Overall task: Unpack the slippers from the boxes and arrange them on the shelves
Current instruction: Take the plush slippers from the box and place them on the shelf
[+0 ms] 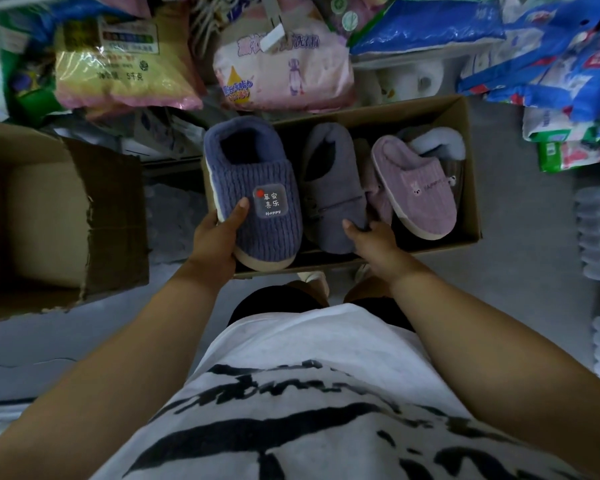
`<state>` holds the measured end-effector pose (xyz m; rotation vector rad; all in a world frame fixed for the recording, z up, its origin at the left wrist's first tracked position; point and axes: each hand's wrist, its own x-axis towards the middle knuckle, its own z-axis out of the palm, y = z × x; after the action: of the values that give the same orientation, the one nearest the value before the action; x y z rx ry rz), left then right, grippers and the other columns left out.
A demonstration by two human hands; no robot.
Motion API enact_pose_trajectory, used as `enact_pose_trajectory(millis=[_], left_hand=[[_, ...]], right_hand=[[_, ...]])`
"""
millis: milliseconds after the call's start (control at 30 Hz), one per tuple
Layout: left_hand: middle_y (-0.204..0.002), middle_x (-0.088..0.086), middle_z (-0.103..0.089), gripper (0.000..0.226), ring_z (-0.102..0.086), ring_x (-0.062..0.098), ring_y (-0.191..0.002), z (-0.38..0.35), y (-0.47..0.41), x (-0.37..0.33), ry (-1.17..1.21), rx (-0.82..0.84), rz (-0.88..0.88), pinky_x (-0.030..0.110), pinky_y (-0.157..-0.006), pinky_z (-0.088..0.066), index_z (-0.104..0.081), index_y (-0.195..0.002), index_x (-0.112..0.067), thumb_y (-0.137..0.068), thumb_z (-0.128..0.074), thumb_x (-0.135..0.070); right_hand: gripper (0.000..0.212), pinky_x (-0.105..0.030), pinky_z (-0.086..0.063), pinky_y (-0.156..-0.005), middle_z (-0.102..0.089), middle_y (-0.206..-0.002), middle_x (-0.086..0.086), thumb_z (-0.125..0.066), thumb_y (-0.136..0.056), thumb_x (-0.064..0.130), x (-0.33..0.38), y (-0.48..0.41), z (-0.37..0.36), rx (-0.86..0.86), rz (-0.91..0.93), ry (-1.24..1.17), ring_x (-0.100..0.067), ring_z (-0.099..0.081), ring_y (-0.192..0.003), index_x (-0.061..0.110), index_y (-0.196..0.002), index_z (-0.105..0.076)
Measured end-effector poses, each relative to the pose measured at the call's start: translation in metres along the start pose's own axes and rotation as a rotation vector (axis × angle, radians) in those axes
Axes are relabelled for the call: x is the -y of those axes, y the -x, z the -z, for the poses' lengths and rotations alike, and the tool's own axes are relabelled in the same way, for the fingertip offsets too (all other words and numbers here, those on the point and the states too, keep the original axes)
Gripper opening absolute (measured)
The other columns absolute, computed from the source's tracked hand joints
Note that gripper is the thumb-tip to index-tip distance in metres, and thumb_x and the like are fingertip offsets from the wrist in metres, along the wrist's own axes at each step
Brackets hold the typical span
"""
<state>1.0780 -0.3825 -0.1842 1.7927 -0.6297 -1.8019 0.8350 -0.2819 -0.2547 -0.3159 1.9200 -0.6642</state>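
Head view: my left hand grips the blue slipper. The thumb lies on its knitted top, just beside the white patch. The other fingers are curled under the sole, where I cannot see them. This slipper sits over the left end of the box, with its heel pointing away from my fingers.

My right hand pinches the toe of the grey slipper, thumb on the toe's left and fingers curled on its right. The grey slipper lies in the box, touching the blue one.

Just right of those fingers is the purple slipper, also in the box, toe toward me. Some pale blue fluff shows behind its heel, and I cannot make out what it is.

Well left of my left fingers a second box stands open on the grey floor. Beyond the slippers, far from both hands, plastic packs are piled up.
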Motion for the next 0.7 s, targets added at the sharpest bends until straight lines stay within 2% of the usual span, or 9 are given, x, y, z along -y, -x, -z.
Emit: enact_pose_trajectory(millis=[67,167,300,367,467,500,600,667,700], left_hand=[[-0.123,0.011,-0.072,0.047,-0.070,0.026,-0.113,-0.001,-0.002,-0.001,0.013,0.010,0.007,0.043,-0.095,-0.058,-0.063,-0.133,-0.006,-0.093,-0.073,-0.029],[-0.124,0.011,-0.072,0.052,-0.070,0.026,-0.113,0.004,-0.003,-0.001,0.009,0.039,0.013,0.042,-0.093,-0.059,-0.063,-0.133,-0.006,-0.089,-0.074,-0.031],[-0.124,0.012,-0.072,0.051,-0.069,0.028,-0.115,0.010,-0.002,0.000,-0.011,0.034,0.019,0.048,-0.097,-0.056,-0.064,-0.132,-0.007,-0.089,-0.075,-0.032],[-0.125,0.013,-0.071,0.050,-0.068,0.029,-0.115,0.011,-0.002,0.001,0.001,0.052,0.004,0.047,-0.096,-0.057,-0.063,-0.133,-0.006,-0.091,-0.073,-0.031],[-0.126,0.014,-0.071,0.051,-0.068,0.029,-0.116,0.007,0.002,0.004,0.021,0.072,-0.023,0.041,-0.089,-0.059,-0.062,-0.134,-0.004,-0.091,-0.072,-0.031],[-0.125,0.014,-0.071,0.050,-0.069,0.028,-0.115,0.005,0.004,0.004,0.033,0.067,-0.032,0.039,-0.087,-0.059,-0.062,-0.134,-0.004,-0.092,-0.071,-0.029],[-0.124,0.011,-0.072,0.045,-0.070,0.026,-0.113,-0.001,0.013,0.004,0.075,0.042,-0.044,0.038,-0.086,-0.060,-0.063,-0.133,-0.006,-0.094,-0.069,-0.028],[-0.125,0.011,-0.071,0.045,-0.068,0.028,-0.116,-0.004,0.021,0.006,0.096,0.015,-0.047,0.042,-0.091,-0.058,-0.064,-0.132,-0.009,-0.093,-0.070,-0.030],[-0.126,0.010,-0.071,0.043,-0.067,0.028,-0.117,-0.007,0.026,0.008,0.106,-0.010,-0.049,0.043,-0.093,-0.057,-0.064,-0.132,-0.010,-0.094,-0.069,-0.030]], right_hand=[[0.049,-0.029,-0.048,-0.092,-0.068,-0.124,-0.012,-0.069,-0.094,0.037,0.006,0.005,0.005,-0.039,0.011,0.023,-0.026,-0.064,-0.115,0.004,-0.130,-0.065],[0.060,-0.034,-0.050,-0.100,-0.067,-0.128,-0.007,-0.066,-0.090,0.049,0.013,0.017,0.026,-0.091,0.094,-0.005,-0.022,-0.062,-0.118,0.009,-0.134,-0.062],[0.035,-0.033,-0.051,-0.087,-0.071,-0.111,-0.007,-0.062,-0.099,0.038,0.013,0.029,0.068,-0.200,0.142,-0.016,-0.025,-0.066,-0.106,0.007,-0.116,-0.066],[0.028,-0.037,-0.054,-0.091,-0.070,-0.107,-0.002,-0.065,-0.097,0.040,0.010,0.031,0.085,-0.221,0.112,-0.132,-0.023,-0.067,-0.105,0.016,-0.111,-0.066],[0.062,-0.051,-0.056,-0.097,-0.072,-0.115,-0.001,-0.075,-0.071,0.068,-0.013,0.011,0.104,-0.280,0.038,-0.243,-0.025,-0.069,-0.107,0.026,-0.117,-0.067],[0.067,-0.052,-0.056,-0.097,-0.071,-0.118,-0.003,-0.075,-0.070,0.070,-0.019,0.003,0.109,-0.270,0.026,-0.281,-0.026,-0.069,-0.109,0.025,-0.119,-0.067],[0.044,-0.050,-0.057,-0.095,-0.067,-0.125,-0.009,-0.065,-0.096,0.036,-0.017,0.001,0.114,-0.207,-0.016,-0.346,-0.030,-0.067,-0.112,0.011,-0.131,-0.060],[0.047,-0.046,-0.057,-0.095,-0.069,-0.122,-0.010,-0.065,-0.093,0.038,-0.016,-0.003,0.115,-0.222,0.010,-0.248,-0.027,-0.068,-0.108,0.009,-0.130,-0.062],[0.049,-0.040,-0.056,-0.093,-0.069,-0.121,-0.012,-0.065,-0.091,0.038,-0.016,-0.006,0.116,-0.232,0.024,-0.171,-0.025,-0.067,-0.107,0.007,-0.130,-0.062]])
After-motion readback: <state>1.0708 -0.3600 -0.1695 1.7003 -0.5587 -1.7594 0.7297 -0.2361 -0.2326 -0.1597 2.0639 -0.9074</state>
